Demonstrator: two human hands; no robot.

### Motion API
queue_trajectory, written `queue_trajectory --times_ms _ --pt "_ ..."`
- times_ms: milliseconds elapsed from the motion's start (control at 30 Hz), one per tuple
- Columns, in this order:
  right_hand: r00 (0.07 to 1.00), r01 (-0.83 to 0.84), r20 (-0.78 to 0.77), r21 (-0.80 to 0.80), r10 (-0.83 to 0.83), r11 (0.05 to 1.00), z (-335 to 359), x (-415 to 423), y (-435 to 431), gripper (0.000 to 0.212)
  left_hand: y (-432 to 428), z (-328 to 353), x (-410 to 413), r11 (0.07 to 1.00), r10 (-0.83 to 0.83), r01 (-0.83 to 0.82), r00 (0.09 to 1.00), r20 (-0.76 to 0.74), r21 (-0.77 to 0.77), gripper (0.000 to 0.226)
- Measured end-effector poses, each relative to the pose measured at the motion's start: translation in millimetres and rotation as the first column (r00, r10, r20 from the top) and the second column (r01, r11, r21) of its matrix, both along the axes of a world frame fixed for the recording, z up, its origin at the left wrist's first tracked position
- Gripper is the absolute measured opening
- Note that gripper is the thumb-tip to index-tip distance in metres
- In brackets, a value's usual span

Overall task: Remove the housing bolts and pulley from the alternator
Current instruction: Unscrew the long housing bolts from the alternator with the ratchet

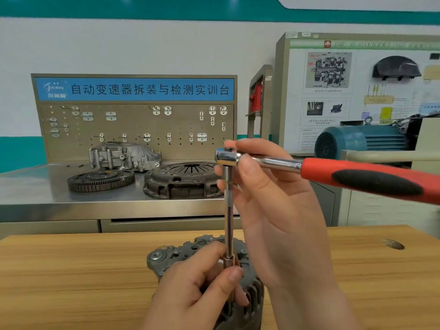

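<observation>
- Alternator stands on the wooden table at 6 o'clock in the view. Its grey housing face is up and its finned side is toward the camera, and the hands cover much of its top.
- A socket sits over that top face at the foot of a slim, upright extension bar. Whether it is seated on a bolt cannot be told, as the thumb hides what lies beneath.
- The left grip, a bare hand coming in from 6 o'clock, pinches the socket between thumb and forefinger, with the other fingers curled under.
- The ratchet crowns the bar. Its chrome head is at 12 o'clock from the housing, and its red-and-black handle runs out to 3 o'clock, past the frame edge.
- The right grip, a bare hand rising from 5 o'clock, is closed round the ratchet just behind the head, with the thumb across the near side of the chrome neck and the fingers behind it.
- At 11 o'clock, farther back, a steel table carries a toothed flywheel. A clutch cover lies just to the flywheel's 3 o'clock, and a grey cast casing stands behind them.
- A pegboard with hooks stands at the back of that table, under a blue sign.
- At 2 o'clock a blue electric motor sits before a display board.
</observation>
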State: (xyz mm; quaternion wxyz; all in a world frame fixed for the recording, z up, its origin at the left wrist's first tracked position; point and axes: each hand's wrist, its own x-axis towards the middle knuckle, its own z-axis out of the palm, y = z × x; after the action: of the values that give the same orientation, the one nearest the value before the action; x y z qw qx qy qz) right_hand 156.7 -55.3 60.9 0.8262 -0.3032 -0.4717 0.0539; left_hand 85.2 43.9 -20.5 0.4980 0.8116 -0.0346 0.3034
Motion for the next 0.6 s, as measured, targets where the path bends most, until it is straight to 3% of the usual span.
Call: queue_trajectory --times_ms 300,367,500,600 --pt "0.959 -0.254 -0.124 0.008 0.253 0.967 0.0 2.4 -0.1 0.03 0.5 1.3 -2.5 0.999 -0.036 0.036 0.999 -0.009 -0.027 0.033" --pt "0.971 -0.221 -0.088 0.009 0.221 0.975 -0.6 1.6 0.8 0.022 0.7 1.5 -1.7 0.999 -0.031 0.031 0.999 -0.007 -0.029 0.034" --pt "0.999 0.015 0.035 -0.004 -0.014 1.0 -1.0 0.3 -0.5 0.017 0.6 2.1 -0.3 1.0 0.0 0.0 1.0 -0.028 -0.022 0.037" --pt "1.0 0.005 -0.001 0.001 -0.005 1.0 -0.8 0.6 -0.3 0.017 0.5 2.2 -0.3 1.0 0.01 -0.01 0.999 -0.033 -0.012 0.039"
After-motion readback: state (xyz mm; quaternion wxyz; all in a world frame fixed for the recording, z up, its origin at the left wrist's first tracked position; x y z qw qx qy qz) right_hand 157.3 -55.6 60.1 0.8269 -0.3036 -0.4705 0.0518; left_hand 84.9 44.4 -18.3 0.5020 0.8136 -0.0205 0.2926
